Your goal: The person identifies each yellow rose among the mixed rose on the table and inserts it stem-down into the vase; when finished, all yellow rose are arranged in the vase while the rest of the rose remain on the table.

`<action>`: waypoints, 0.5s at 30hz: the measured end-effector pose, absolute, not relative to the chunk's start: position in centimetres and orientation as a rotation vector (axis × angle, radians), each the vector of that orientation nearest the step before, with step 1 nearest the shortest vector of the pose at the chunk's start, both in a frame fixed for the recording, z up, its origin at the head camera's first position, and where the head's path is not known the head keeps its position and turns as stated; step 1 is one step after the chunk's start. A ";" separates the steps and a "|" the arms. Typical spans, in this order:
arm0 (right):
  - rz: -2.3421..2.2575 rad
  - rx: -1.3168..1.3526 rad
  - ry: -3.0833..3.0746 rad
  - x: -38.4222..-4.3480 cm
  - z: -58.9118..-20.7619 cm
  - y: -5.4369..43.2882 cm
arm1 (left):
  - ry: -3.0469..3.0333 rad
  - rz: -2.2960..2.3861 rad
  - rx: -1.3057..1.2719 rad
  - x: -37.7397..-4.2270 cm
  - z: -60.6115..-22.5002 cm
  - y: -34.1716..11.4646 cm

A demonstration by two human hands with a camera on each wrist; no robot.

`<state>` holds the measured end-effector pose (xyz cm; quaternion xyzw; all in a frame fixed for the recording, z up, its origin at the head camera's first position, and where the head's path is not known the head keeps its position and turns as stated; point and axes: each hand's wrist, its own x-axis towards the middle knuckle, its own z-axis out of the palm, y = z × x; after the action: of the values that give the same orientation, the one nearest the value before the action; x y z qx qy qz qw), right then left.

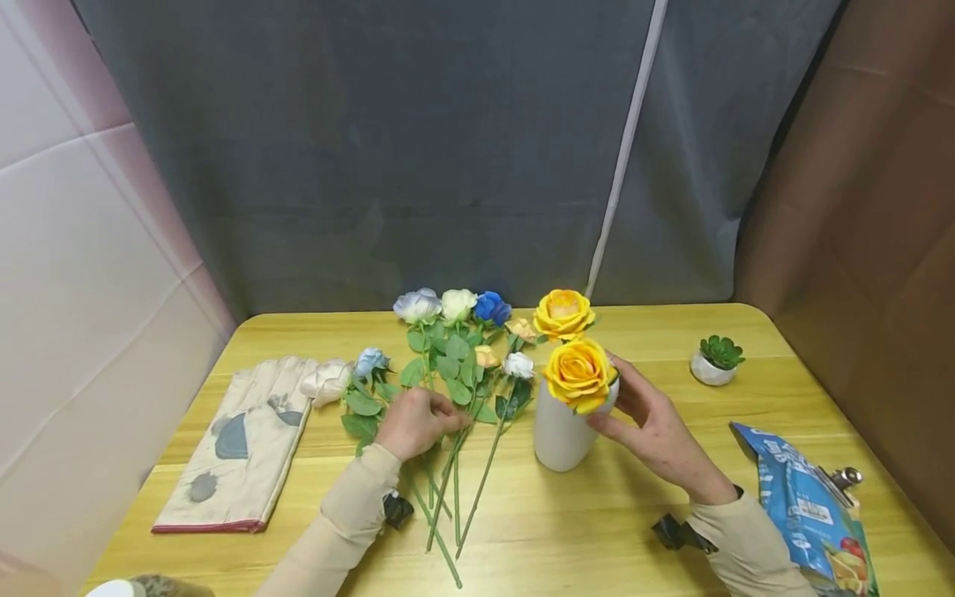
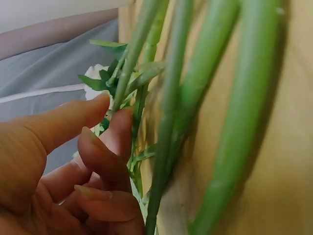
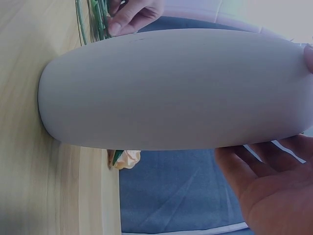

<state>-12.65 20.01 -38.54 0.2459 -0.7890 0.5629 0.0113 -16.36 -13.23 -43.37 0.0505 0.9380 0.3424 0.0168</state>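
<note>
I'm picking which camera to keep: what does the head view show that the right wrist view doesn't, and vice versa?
Only the head view shows the two yellow roses, the succulent, the blue bag and the patterned cloth.
Only the right wrist view shows the right hand close up, from its palm side.
Both share that hand, the white vase, the left hand, green stems, the wooden table and the grey backdrop.

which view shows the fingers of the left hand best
The left wrist view: it shows the left hand close up, with thumb and index finger pinching a green stem. The head view shows mostly the back of it, from above; the right wrist view shows only part, beyond the vase and cut off by the top edge.
</note>
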 end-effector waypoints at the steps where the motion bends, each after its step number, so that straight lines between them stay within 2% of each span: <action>1: 1.756 0.770 -2.460 -12.6 -38.5 20.0 | 2.913 1.052 0.165 -16.3 -43.4 -13.2; 15: 1.753 0.771 -2.463 -12.6 -38.5 20.1 | 2.866 1.128 0.155 -16.3 -43.3 -13.2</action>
<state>-12.60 20.09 -38.53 0.2469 -0.7894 0.5619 0.0107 -16.29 -13.21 -43.31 0.0503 0.9289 0.3657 0.0289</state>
